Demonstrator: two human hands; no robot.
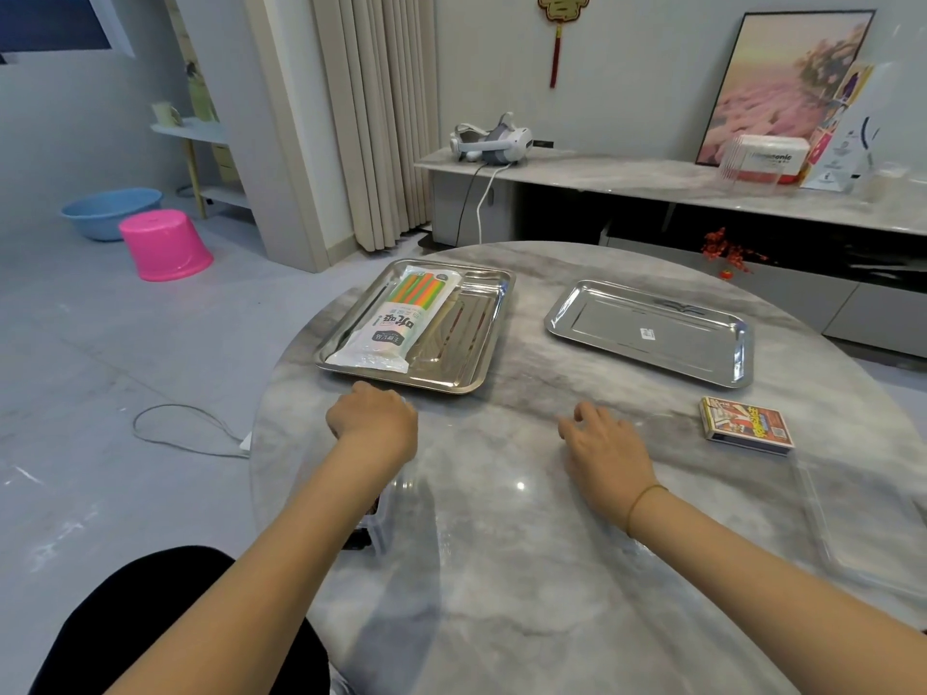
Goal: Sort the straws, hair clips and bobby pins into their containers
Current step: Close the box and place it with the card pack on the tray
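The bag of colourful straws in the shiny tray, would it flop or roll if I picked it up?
Probably light: the bag of straws is thin plastic film over slim straws. It would likely stay fairly stiff, since packed straws brace it, though the crumpled near end may droop. It lies flat in the tray, so rolling seems unlikely.

Shiny metal trays (pixel 647 329), glossy marble table (pixel 501 569)

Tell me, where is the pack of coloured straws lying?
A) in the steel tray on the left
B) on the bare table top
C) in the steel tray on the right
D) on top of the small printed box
A: the straw pack lies inside the left steel tray, while the right steel tray holds only a small sticker.
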